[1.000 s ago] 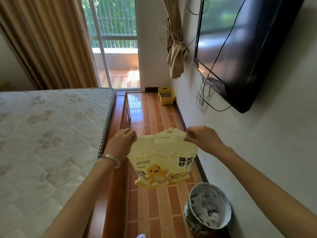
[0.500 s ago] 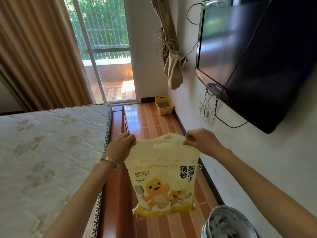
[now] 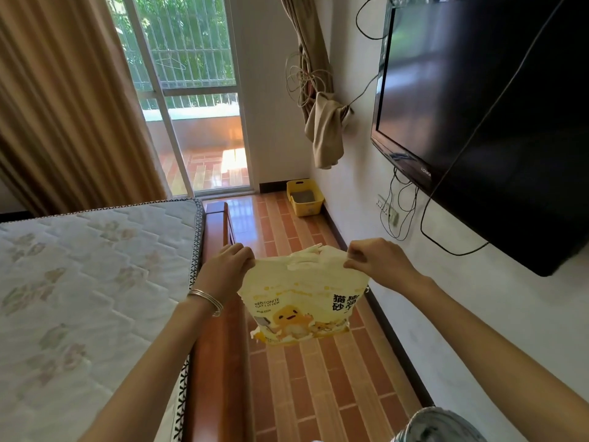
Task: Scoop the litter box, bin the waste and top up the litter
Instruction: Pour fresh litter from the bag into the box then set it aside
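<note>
- A pale yellow plastic bag of bentonite cat litter, printed with a cartoon yellow cat, hangs in mid-air above the brown tiled floor, in the near middle of the scene.
- The left hand, with silver bangles on its wrist, pinches the bag's top left corner with curled fingers.
- The right hand pinches the top right corner the same way, thumb and fingers closed on the plastic.
- The bag's top edge is bunched up between the two hands, and its bottom tilts away from the camera.
- A yellow plastic litter box holding grey litter sits on the floor at the far end, against the right-hand wall, well apart from the bag.
- A round waste bin with a white liner shows at the near right, cut off by the bottom edge.
- A quilted white mattress on a reddish wooden bed frame fills the left.
- A black flat-screen television hangs on the right wall.
</note>
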{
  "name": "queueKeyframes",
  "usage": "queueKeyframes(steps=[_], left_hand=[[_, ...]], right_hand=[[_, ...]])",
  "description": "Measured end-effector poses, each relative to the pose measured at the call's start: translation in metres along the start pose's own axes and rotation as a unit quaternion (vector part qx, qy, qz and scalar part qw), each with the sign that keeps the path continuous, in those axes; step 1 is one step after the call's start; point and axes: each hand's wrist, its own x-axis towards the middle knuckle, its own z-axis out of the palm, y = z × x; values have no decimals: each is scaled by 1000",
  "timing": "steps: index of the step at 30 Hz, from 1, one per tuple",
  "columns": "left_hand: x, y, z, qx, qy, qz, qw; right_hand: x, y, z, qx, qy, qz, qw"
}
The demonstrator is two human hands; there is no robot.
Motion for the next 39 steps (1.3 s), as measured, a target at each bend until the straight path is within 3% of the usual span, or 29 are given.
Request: queueKeyframes(steps=[20, 39], left_hand=[[188, -89, 90, 37, -4, -15, 999], [289, -210, 129, 26, 3, -31, 999]], right_hand=[[218, 96, -4, 2, -18, -12, 1000], [383, 104, 19, -1, -9, -37, 999]])
